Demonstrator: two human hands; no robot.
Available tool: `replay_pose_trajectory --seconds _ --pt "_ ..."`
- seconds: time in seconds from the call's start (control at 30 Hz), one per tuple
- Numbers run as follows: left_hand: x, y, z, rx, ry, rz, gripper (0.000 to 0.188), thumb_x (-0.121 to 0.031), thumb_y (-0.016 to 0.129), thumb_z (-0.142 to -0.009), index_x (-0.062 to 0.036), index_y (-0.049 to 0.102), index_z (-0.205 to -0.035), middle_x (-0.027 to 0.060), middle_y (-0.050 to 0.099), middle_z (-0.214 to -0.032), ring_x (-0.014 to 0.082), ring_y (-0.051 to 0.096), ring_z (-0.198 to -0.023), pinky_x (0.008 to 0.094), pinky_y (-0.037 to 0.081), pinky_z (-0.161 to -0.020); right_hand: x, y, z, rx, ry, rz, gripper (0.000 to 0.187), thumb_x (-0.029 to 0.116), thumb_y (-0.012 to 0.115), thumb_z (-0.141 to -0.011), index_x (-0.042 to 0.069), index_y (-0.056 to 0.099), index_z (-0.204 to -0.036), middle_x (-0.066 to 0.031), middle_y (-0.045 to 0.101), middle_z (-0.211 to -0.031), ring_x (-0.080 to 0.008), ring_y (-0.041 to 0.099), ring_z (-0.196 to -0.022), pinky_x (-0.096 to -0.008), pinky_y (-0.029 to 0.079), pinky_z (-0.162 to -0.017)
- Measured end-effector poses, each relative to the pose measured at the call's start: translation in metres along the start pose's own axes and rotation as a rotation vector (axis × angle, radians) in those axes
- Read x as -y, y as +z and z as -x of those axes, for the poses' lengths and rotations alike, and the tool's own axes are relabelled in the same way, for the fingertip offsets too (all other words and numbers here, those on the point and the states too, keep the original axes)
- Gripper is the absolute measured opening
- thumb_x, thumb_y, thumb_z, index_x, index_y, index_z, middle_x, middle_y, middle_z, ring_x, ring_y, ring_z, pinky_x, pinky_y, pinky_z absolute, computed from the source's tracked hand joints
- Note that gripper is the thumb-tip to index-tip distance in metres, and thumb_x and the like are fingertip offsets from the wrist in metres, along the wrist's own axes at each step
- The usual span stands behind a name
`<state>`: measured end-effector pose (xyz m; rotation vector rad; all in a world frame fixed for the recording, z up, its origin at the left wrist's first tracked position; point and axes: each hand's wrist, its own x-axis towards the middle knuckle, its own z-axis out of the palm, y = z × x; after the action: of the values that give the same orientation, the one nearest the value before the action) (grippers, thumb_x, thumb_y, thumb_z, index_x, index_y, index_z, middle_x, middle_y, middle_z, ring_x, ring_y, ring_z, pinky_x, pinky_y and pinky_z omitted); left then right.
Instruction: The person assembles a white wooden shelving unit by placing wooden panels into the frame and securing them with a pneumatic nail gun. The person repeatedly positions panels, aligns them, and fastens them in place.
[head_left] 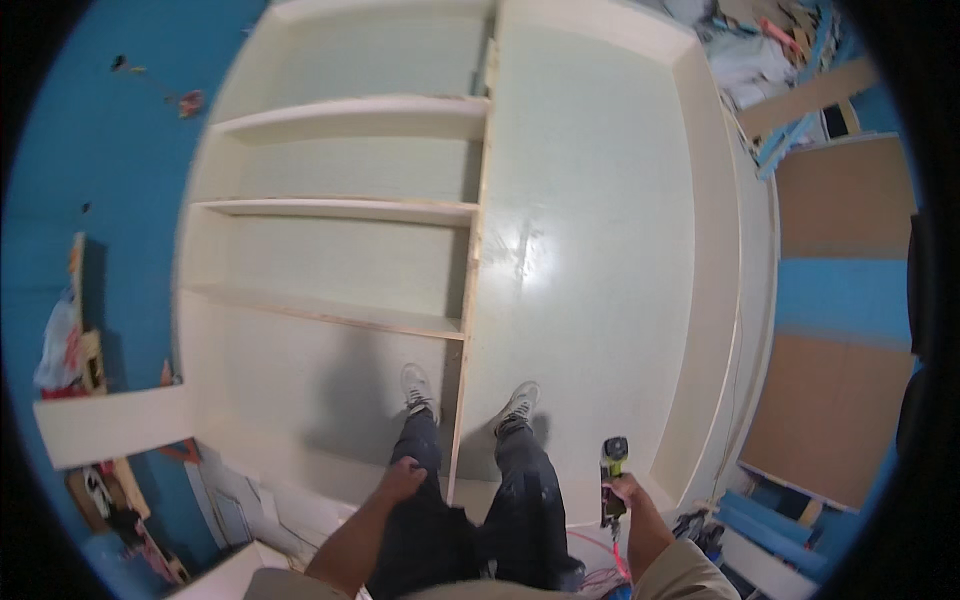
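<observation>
My right hand (623,489) is closed around the grip of a black and yellow-green nail gun (612,462). A red air hose (619,556) runs down from the tool's lower end. The gun hangs over the lower right corner of a large white cabinet (590,180) that lies on its back. My left hand (404,478) is in front of my left thigh with its fingers curled closed. Whatever may be in them is too small to make out. Both my feet stand inside the cabinet, one on each side of its long upright divider (472,270).
Several shelves (345,208) cross the cabinet's left half. A white board (115,425) sticks out at the left, near wood scraps and a plastic bag (58,340) on the blue floor (120,200). Brown panels (825,415) lie at the right. Offcuts and clutter (765,60) fill the far right corner.
</observation>
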<state>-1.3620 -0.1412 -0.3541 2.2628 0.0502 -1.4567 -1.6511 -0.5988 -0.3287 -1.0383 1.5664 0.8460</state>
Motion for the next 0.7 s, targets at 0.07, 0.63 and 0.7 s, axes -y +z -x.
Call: replay_pose_trajectory --seconds 0.07,0.63,0.7 --pt "-0.015 -0.044 0.057 -0.088 -0.025 -0.003 0.040 -0.033 0.062 -0.083 -0.0001 0.063 -0.105 0.0180 0.069 -0.093 0.0282 0.067 -0.089 0.0388 0.052 -0.080 -0.039 -0.021 0.023 0.045 0.078 -0.048 0.013 0.009 0.067 -0.080 -0.003 0.062 -0.083 -0.0142 0.063 -0.071 -0.0279 0.064 -0.058 -0.0408 0.056 -0.054" --pt "0.007 -0.065 0.132 -0.391 0.121 0.281 0.041 -0.034 0.060 -0.082 -0.0020 0.066 -0.106 0.0242 0.064 -0.111 0.0372 0.061 -0.106 0.0432 0.047 -0.092 0.101 -0.063 0.068 0.014 -0.318 -0.056 0.020 0.016 0.059 -0.086 -0.002 0.054 -0.094 -0.0158 0.058 -0.073 -0.0334 0.063 -0.062 -0.0468 0.055 -0.055" --pt "0.053 -0.065 0.121 -0.351 -0.023 0.308 0.043 -0.034 0.059 -0.082 -0.0013 0.064 -0.111 0.0244 0.061 -0.116 0.0381 0.058 -0.111 0.0445 0.046 -0.095 0.119 -0.050 0.076 -0.018 -0.361 -0.065 0.024 0.016 0.061 -0.084 -0.004 0.054 -0.094 -0.0175 0.058 -0.073 -0.0352 0.063 -0.060 -0.0493 0.055 -0.055"
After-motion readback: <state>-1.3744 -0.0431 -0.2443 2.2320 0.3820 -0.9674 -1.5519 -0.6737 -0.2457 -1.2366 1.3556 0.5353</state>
